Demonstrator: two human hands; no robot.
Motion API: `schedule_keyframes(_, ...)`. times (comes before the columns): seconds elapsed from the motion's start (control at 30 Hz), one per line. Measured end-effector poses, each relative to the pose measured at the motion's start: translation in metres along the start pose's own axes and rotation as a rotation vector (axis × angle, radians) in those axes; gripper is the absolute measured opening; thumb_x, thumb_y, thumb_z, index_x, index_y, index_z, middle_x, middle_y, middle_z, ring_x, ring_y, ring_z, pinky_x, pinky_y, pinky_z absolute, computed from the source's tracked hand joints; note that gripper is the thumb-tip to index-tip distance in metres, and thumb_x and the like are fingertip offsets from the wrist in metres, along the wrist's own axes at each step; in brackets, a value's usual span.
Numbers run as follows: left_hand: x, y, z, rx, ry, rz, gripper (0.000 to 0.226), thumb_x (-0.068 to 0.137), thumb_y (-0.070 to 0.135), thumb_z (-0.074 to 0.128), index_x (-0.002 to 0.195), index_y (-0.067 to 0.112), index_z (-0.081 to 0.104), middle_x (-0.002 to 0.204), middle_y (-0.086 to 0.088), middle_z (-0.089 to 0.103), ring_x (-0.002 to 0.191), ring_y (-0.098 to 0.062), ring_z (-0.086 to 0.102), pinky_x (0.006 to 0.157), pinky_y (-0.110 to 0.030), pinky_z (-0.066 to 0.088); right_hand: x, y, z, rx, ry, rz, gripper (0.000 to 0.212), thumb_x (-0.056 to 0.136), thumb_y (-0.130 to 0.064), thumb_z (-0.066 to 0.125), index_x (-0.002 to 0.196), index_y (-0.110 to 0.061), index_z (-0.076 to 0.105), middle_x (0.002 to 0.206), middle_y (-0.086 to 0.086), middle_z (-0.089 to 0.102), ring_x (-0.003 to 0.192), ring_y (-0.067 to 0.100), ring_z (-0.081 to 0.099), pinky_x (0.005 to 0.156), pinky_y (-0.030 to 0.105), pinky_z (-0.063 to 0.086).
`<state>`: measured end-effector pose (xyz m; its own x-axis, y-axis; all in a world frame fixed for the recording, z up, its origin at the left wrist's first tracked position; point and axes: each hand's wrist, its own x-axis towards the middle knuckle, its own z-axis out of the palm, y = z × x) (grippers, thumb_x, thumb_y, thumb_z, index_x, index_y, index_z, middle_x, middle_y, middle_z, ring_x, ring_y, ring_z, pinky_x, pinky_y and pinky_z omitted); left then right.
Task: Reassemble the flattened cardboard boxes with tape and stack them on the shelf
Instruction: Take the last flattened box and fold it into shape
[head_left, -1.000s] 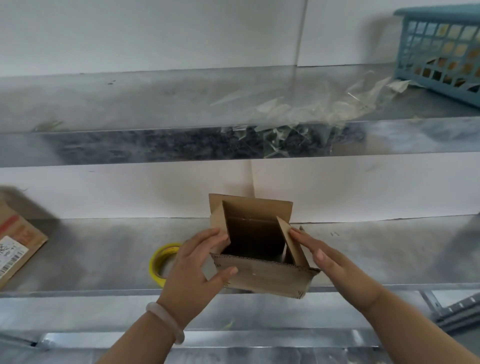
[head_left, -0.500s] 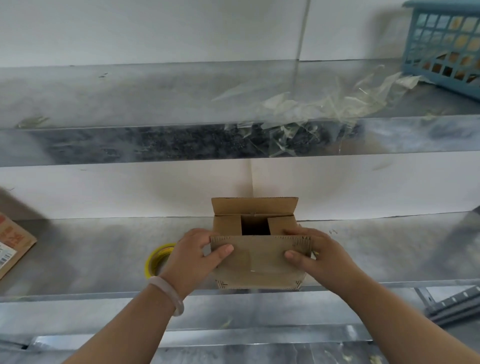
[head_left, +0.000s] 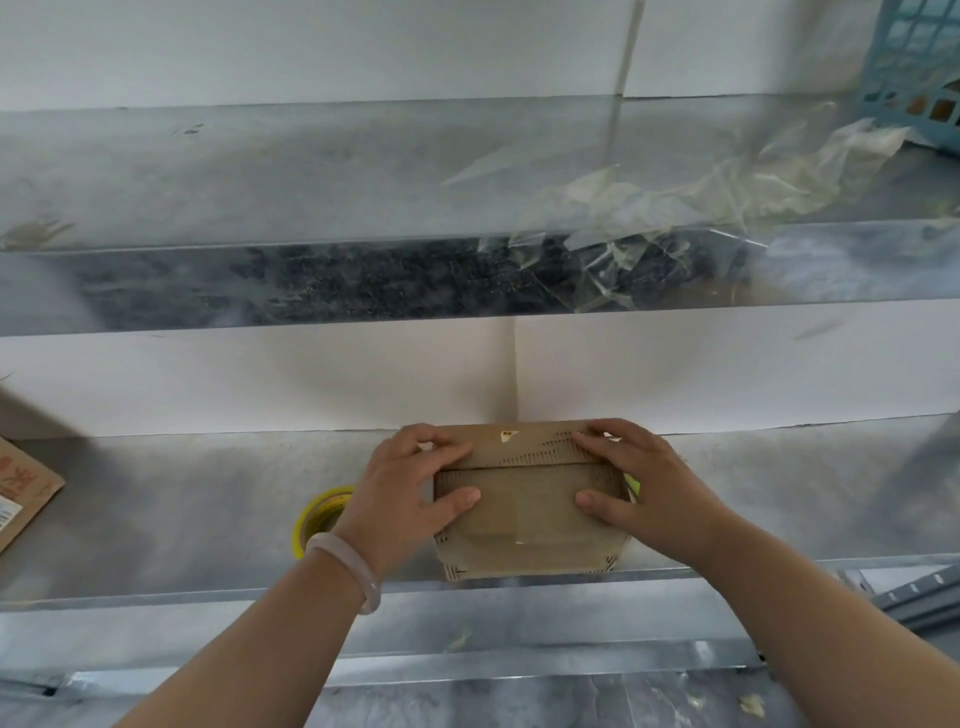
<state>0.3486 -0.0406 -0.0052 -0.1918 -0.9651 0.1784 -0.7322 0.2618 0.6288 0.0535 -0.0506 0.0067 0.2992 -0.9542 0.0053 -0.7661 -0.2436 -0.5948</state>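
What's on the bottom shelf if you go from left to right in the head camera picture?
labelled cardboard → yellow tape roll → left hand → small cardboard box → right hand

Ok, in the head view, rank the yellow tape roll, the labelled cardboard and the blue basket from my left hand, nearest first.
1. Yellow tape roll, just left of the left hand.
2. Labelled cardboard, same shelf, far left.
3. Blue basket, upper shelf, far right.
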Motion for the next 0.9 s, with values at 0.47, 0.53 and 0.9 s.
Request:
schedule_keyframes(0.47,-0.024,-0.002,0.017,-0.183,-0.126,-0.032,0.05,0.094,0.036,0.053,0.139,0.045,0.033,0.155,0.026,-0.004,0.124,0.033,0.006,0.095,0.005,0.023,-0.023,-0.008,0.023,-0.024,-0.081,-0.01,0.091,0.066,-0.084,0.046,0.143,-0.057,0.004,0.15,-0.042,-0.017,0.148,0.002,0.007,0.117,0.037,0.031)
schedule_keyframes(0.53,-0.018,-0.002,0.018,-0.162,-0.129,-0.014,0.049,0.095,0.038,0.051,0.139,0.044,0.032,0.157,0.022,-0.006,0.121,0.035,0.003,0.1,0.002,0.022,-0.018,-0.008,0.025,-0.031,-0.102,-0.002,0.091,0.07,-0.079,0.045,0.144,-0.055,-0.002,0.15,-0.04,-0.023,0.149,0.009,0.008,0.117,0.041,0.031)
schedule_keyframes(0.9,-0.039,-0.016,0.029,0.05,-0.017,0.095,0.056,0.087,0.063,0.032,0.141,0.046,0.03,0.159,0.017,-0.006,0.137,0.01,0.011,0.106,-0.011,0.022,-0.032,0.003,0.049,-0.396,0.089,-0.144,0.089,0.087,-0.079,0.032,0.152,-0.019,0.033,0.16,0.004,0.025,0.145,0.024,0.029,0.114,0.047,0.033)
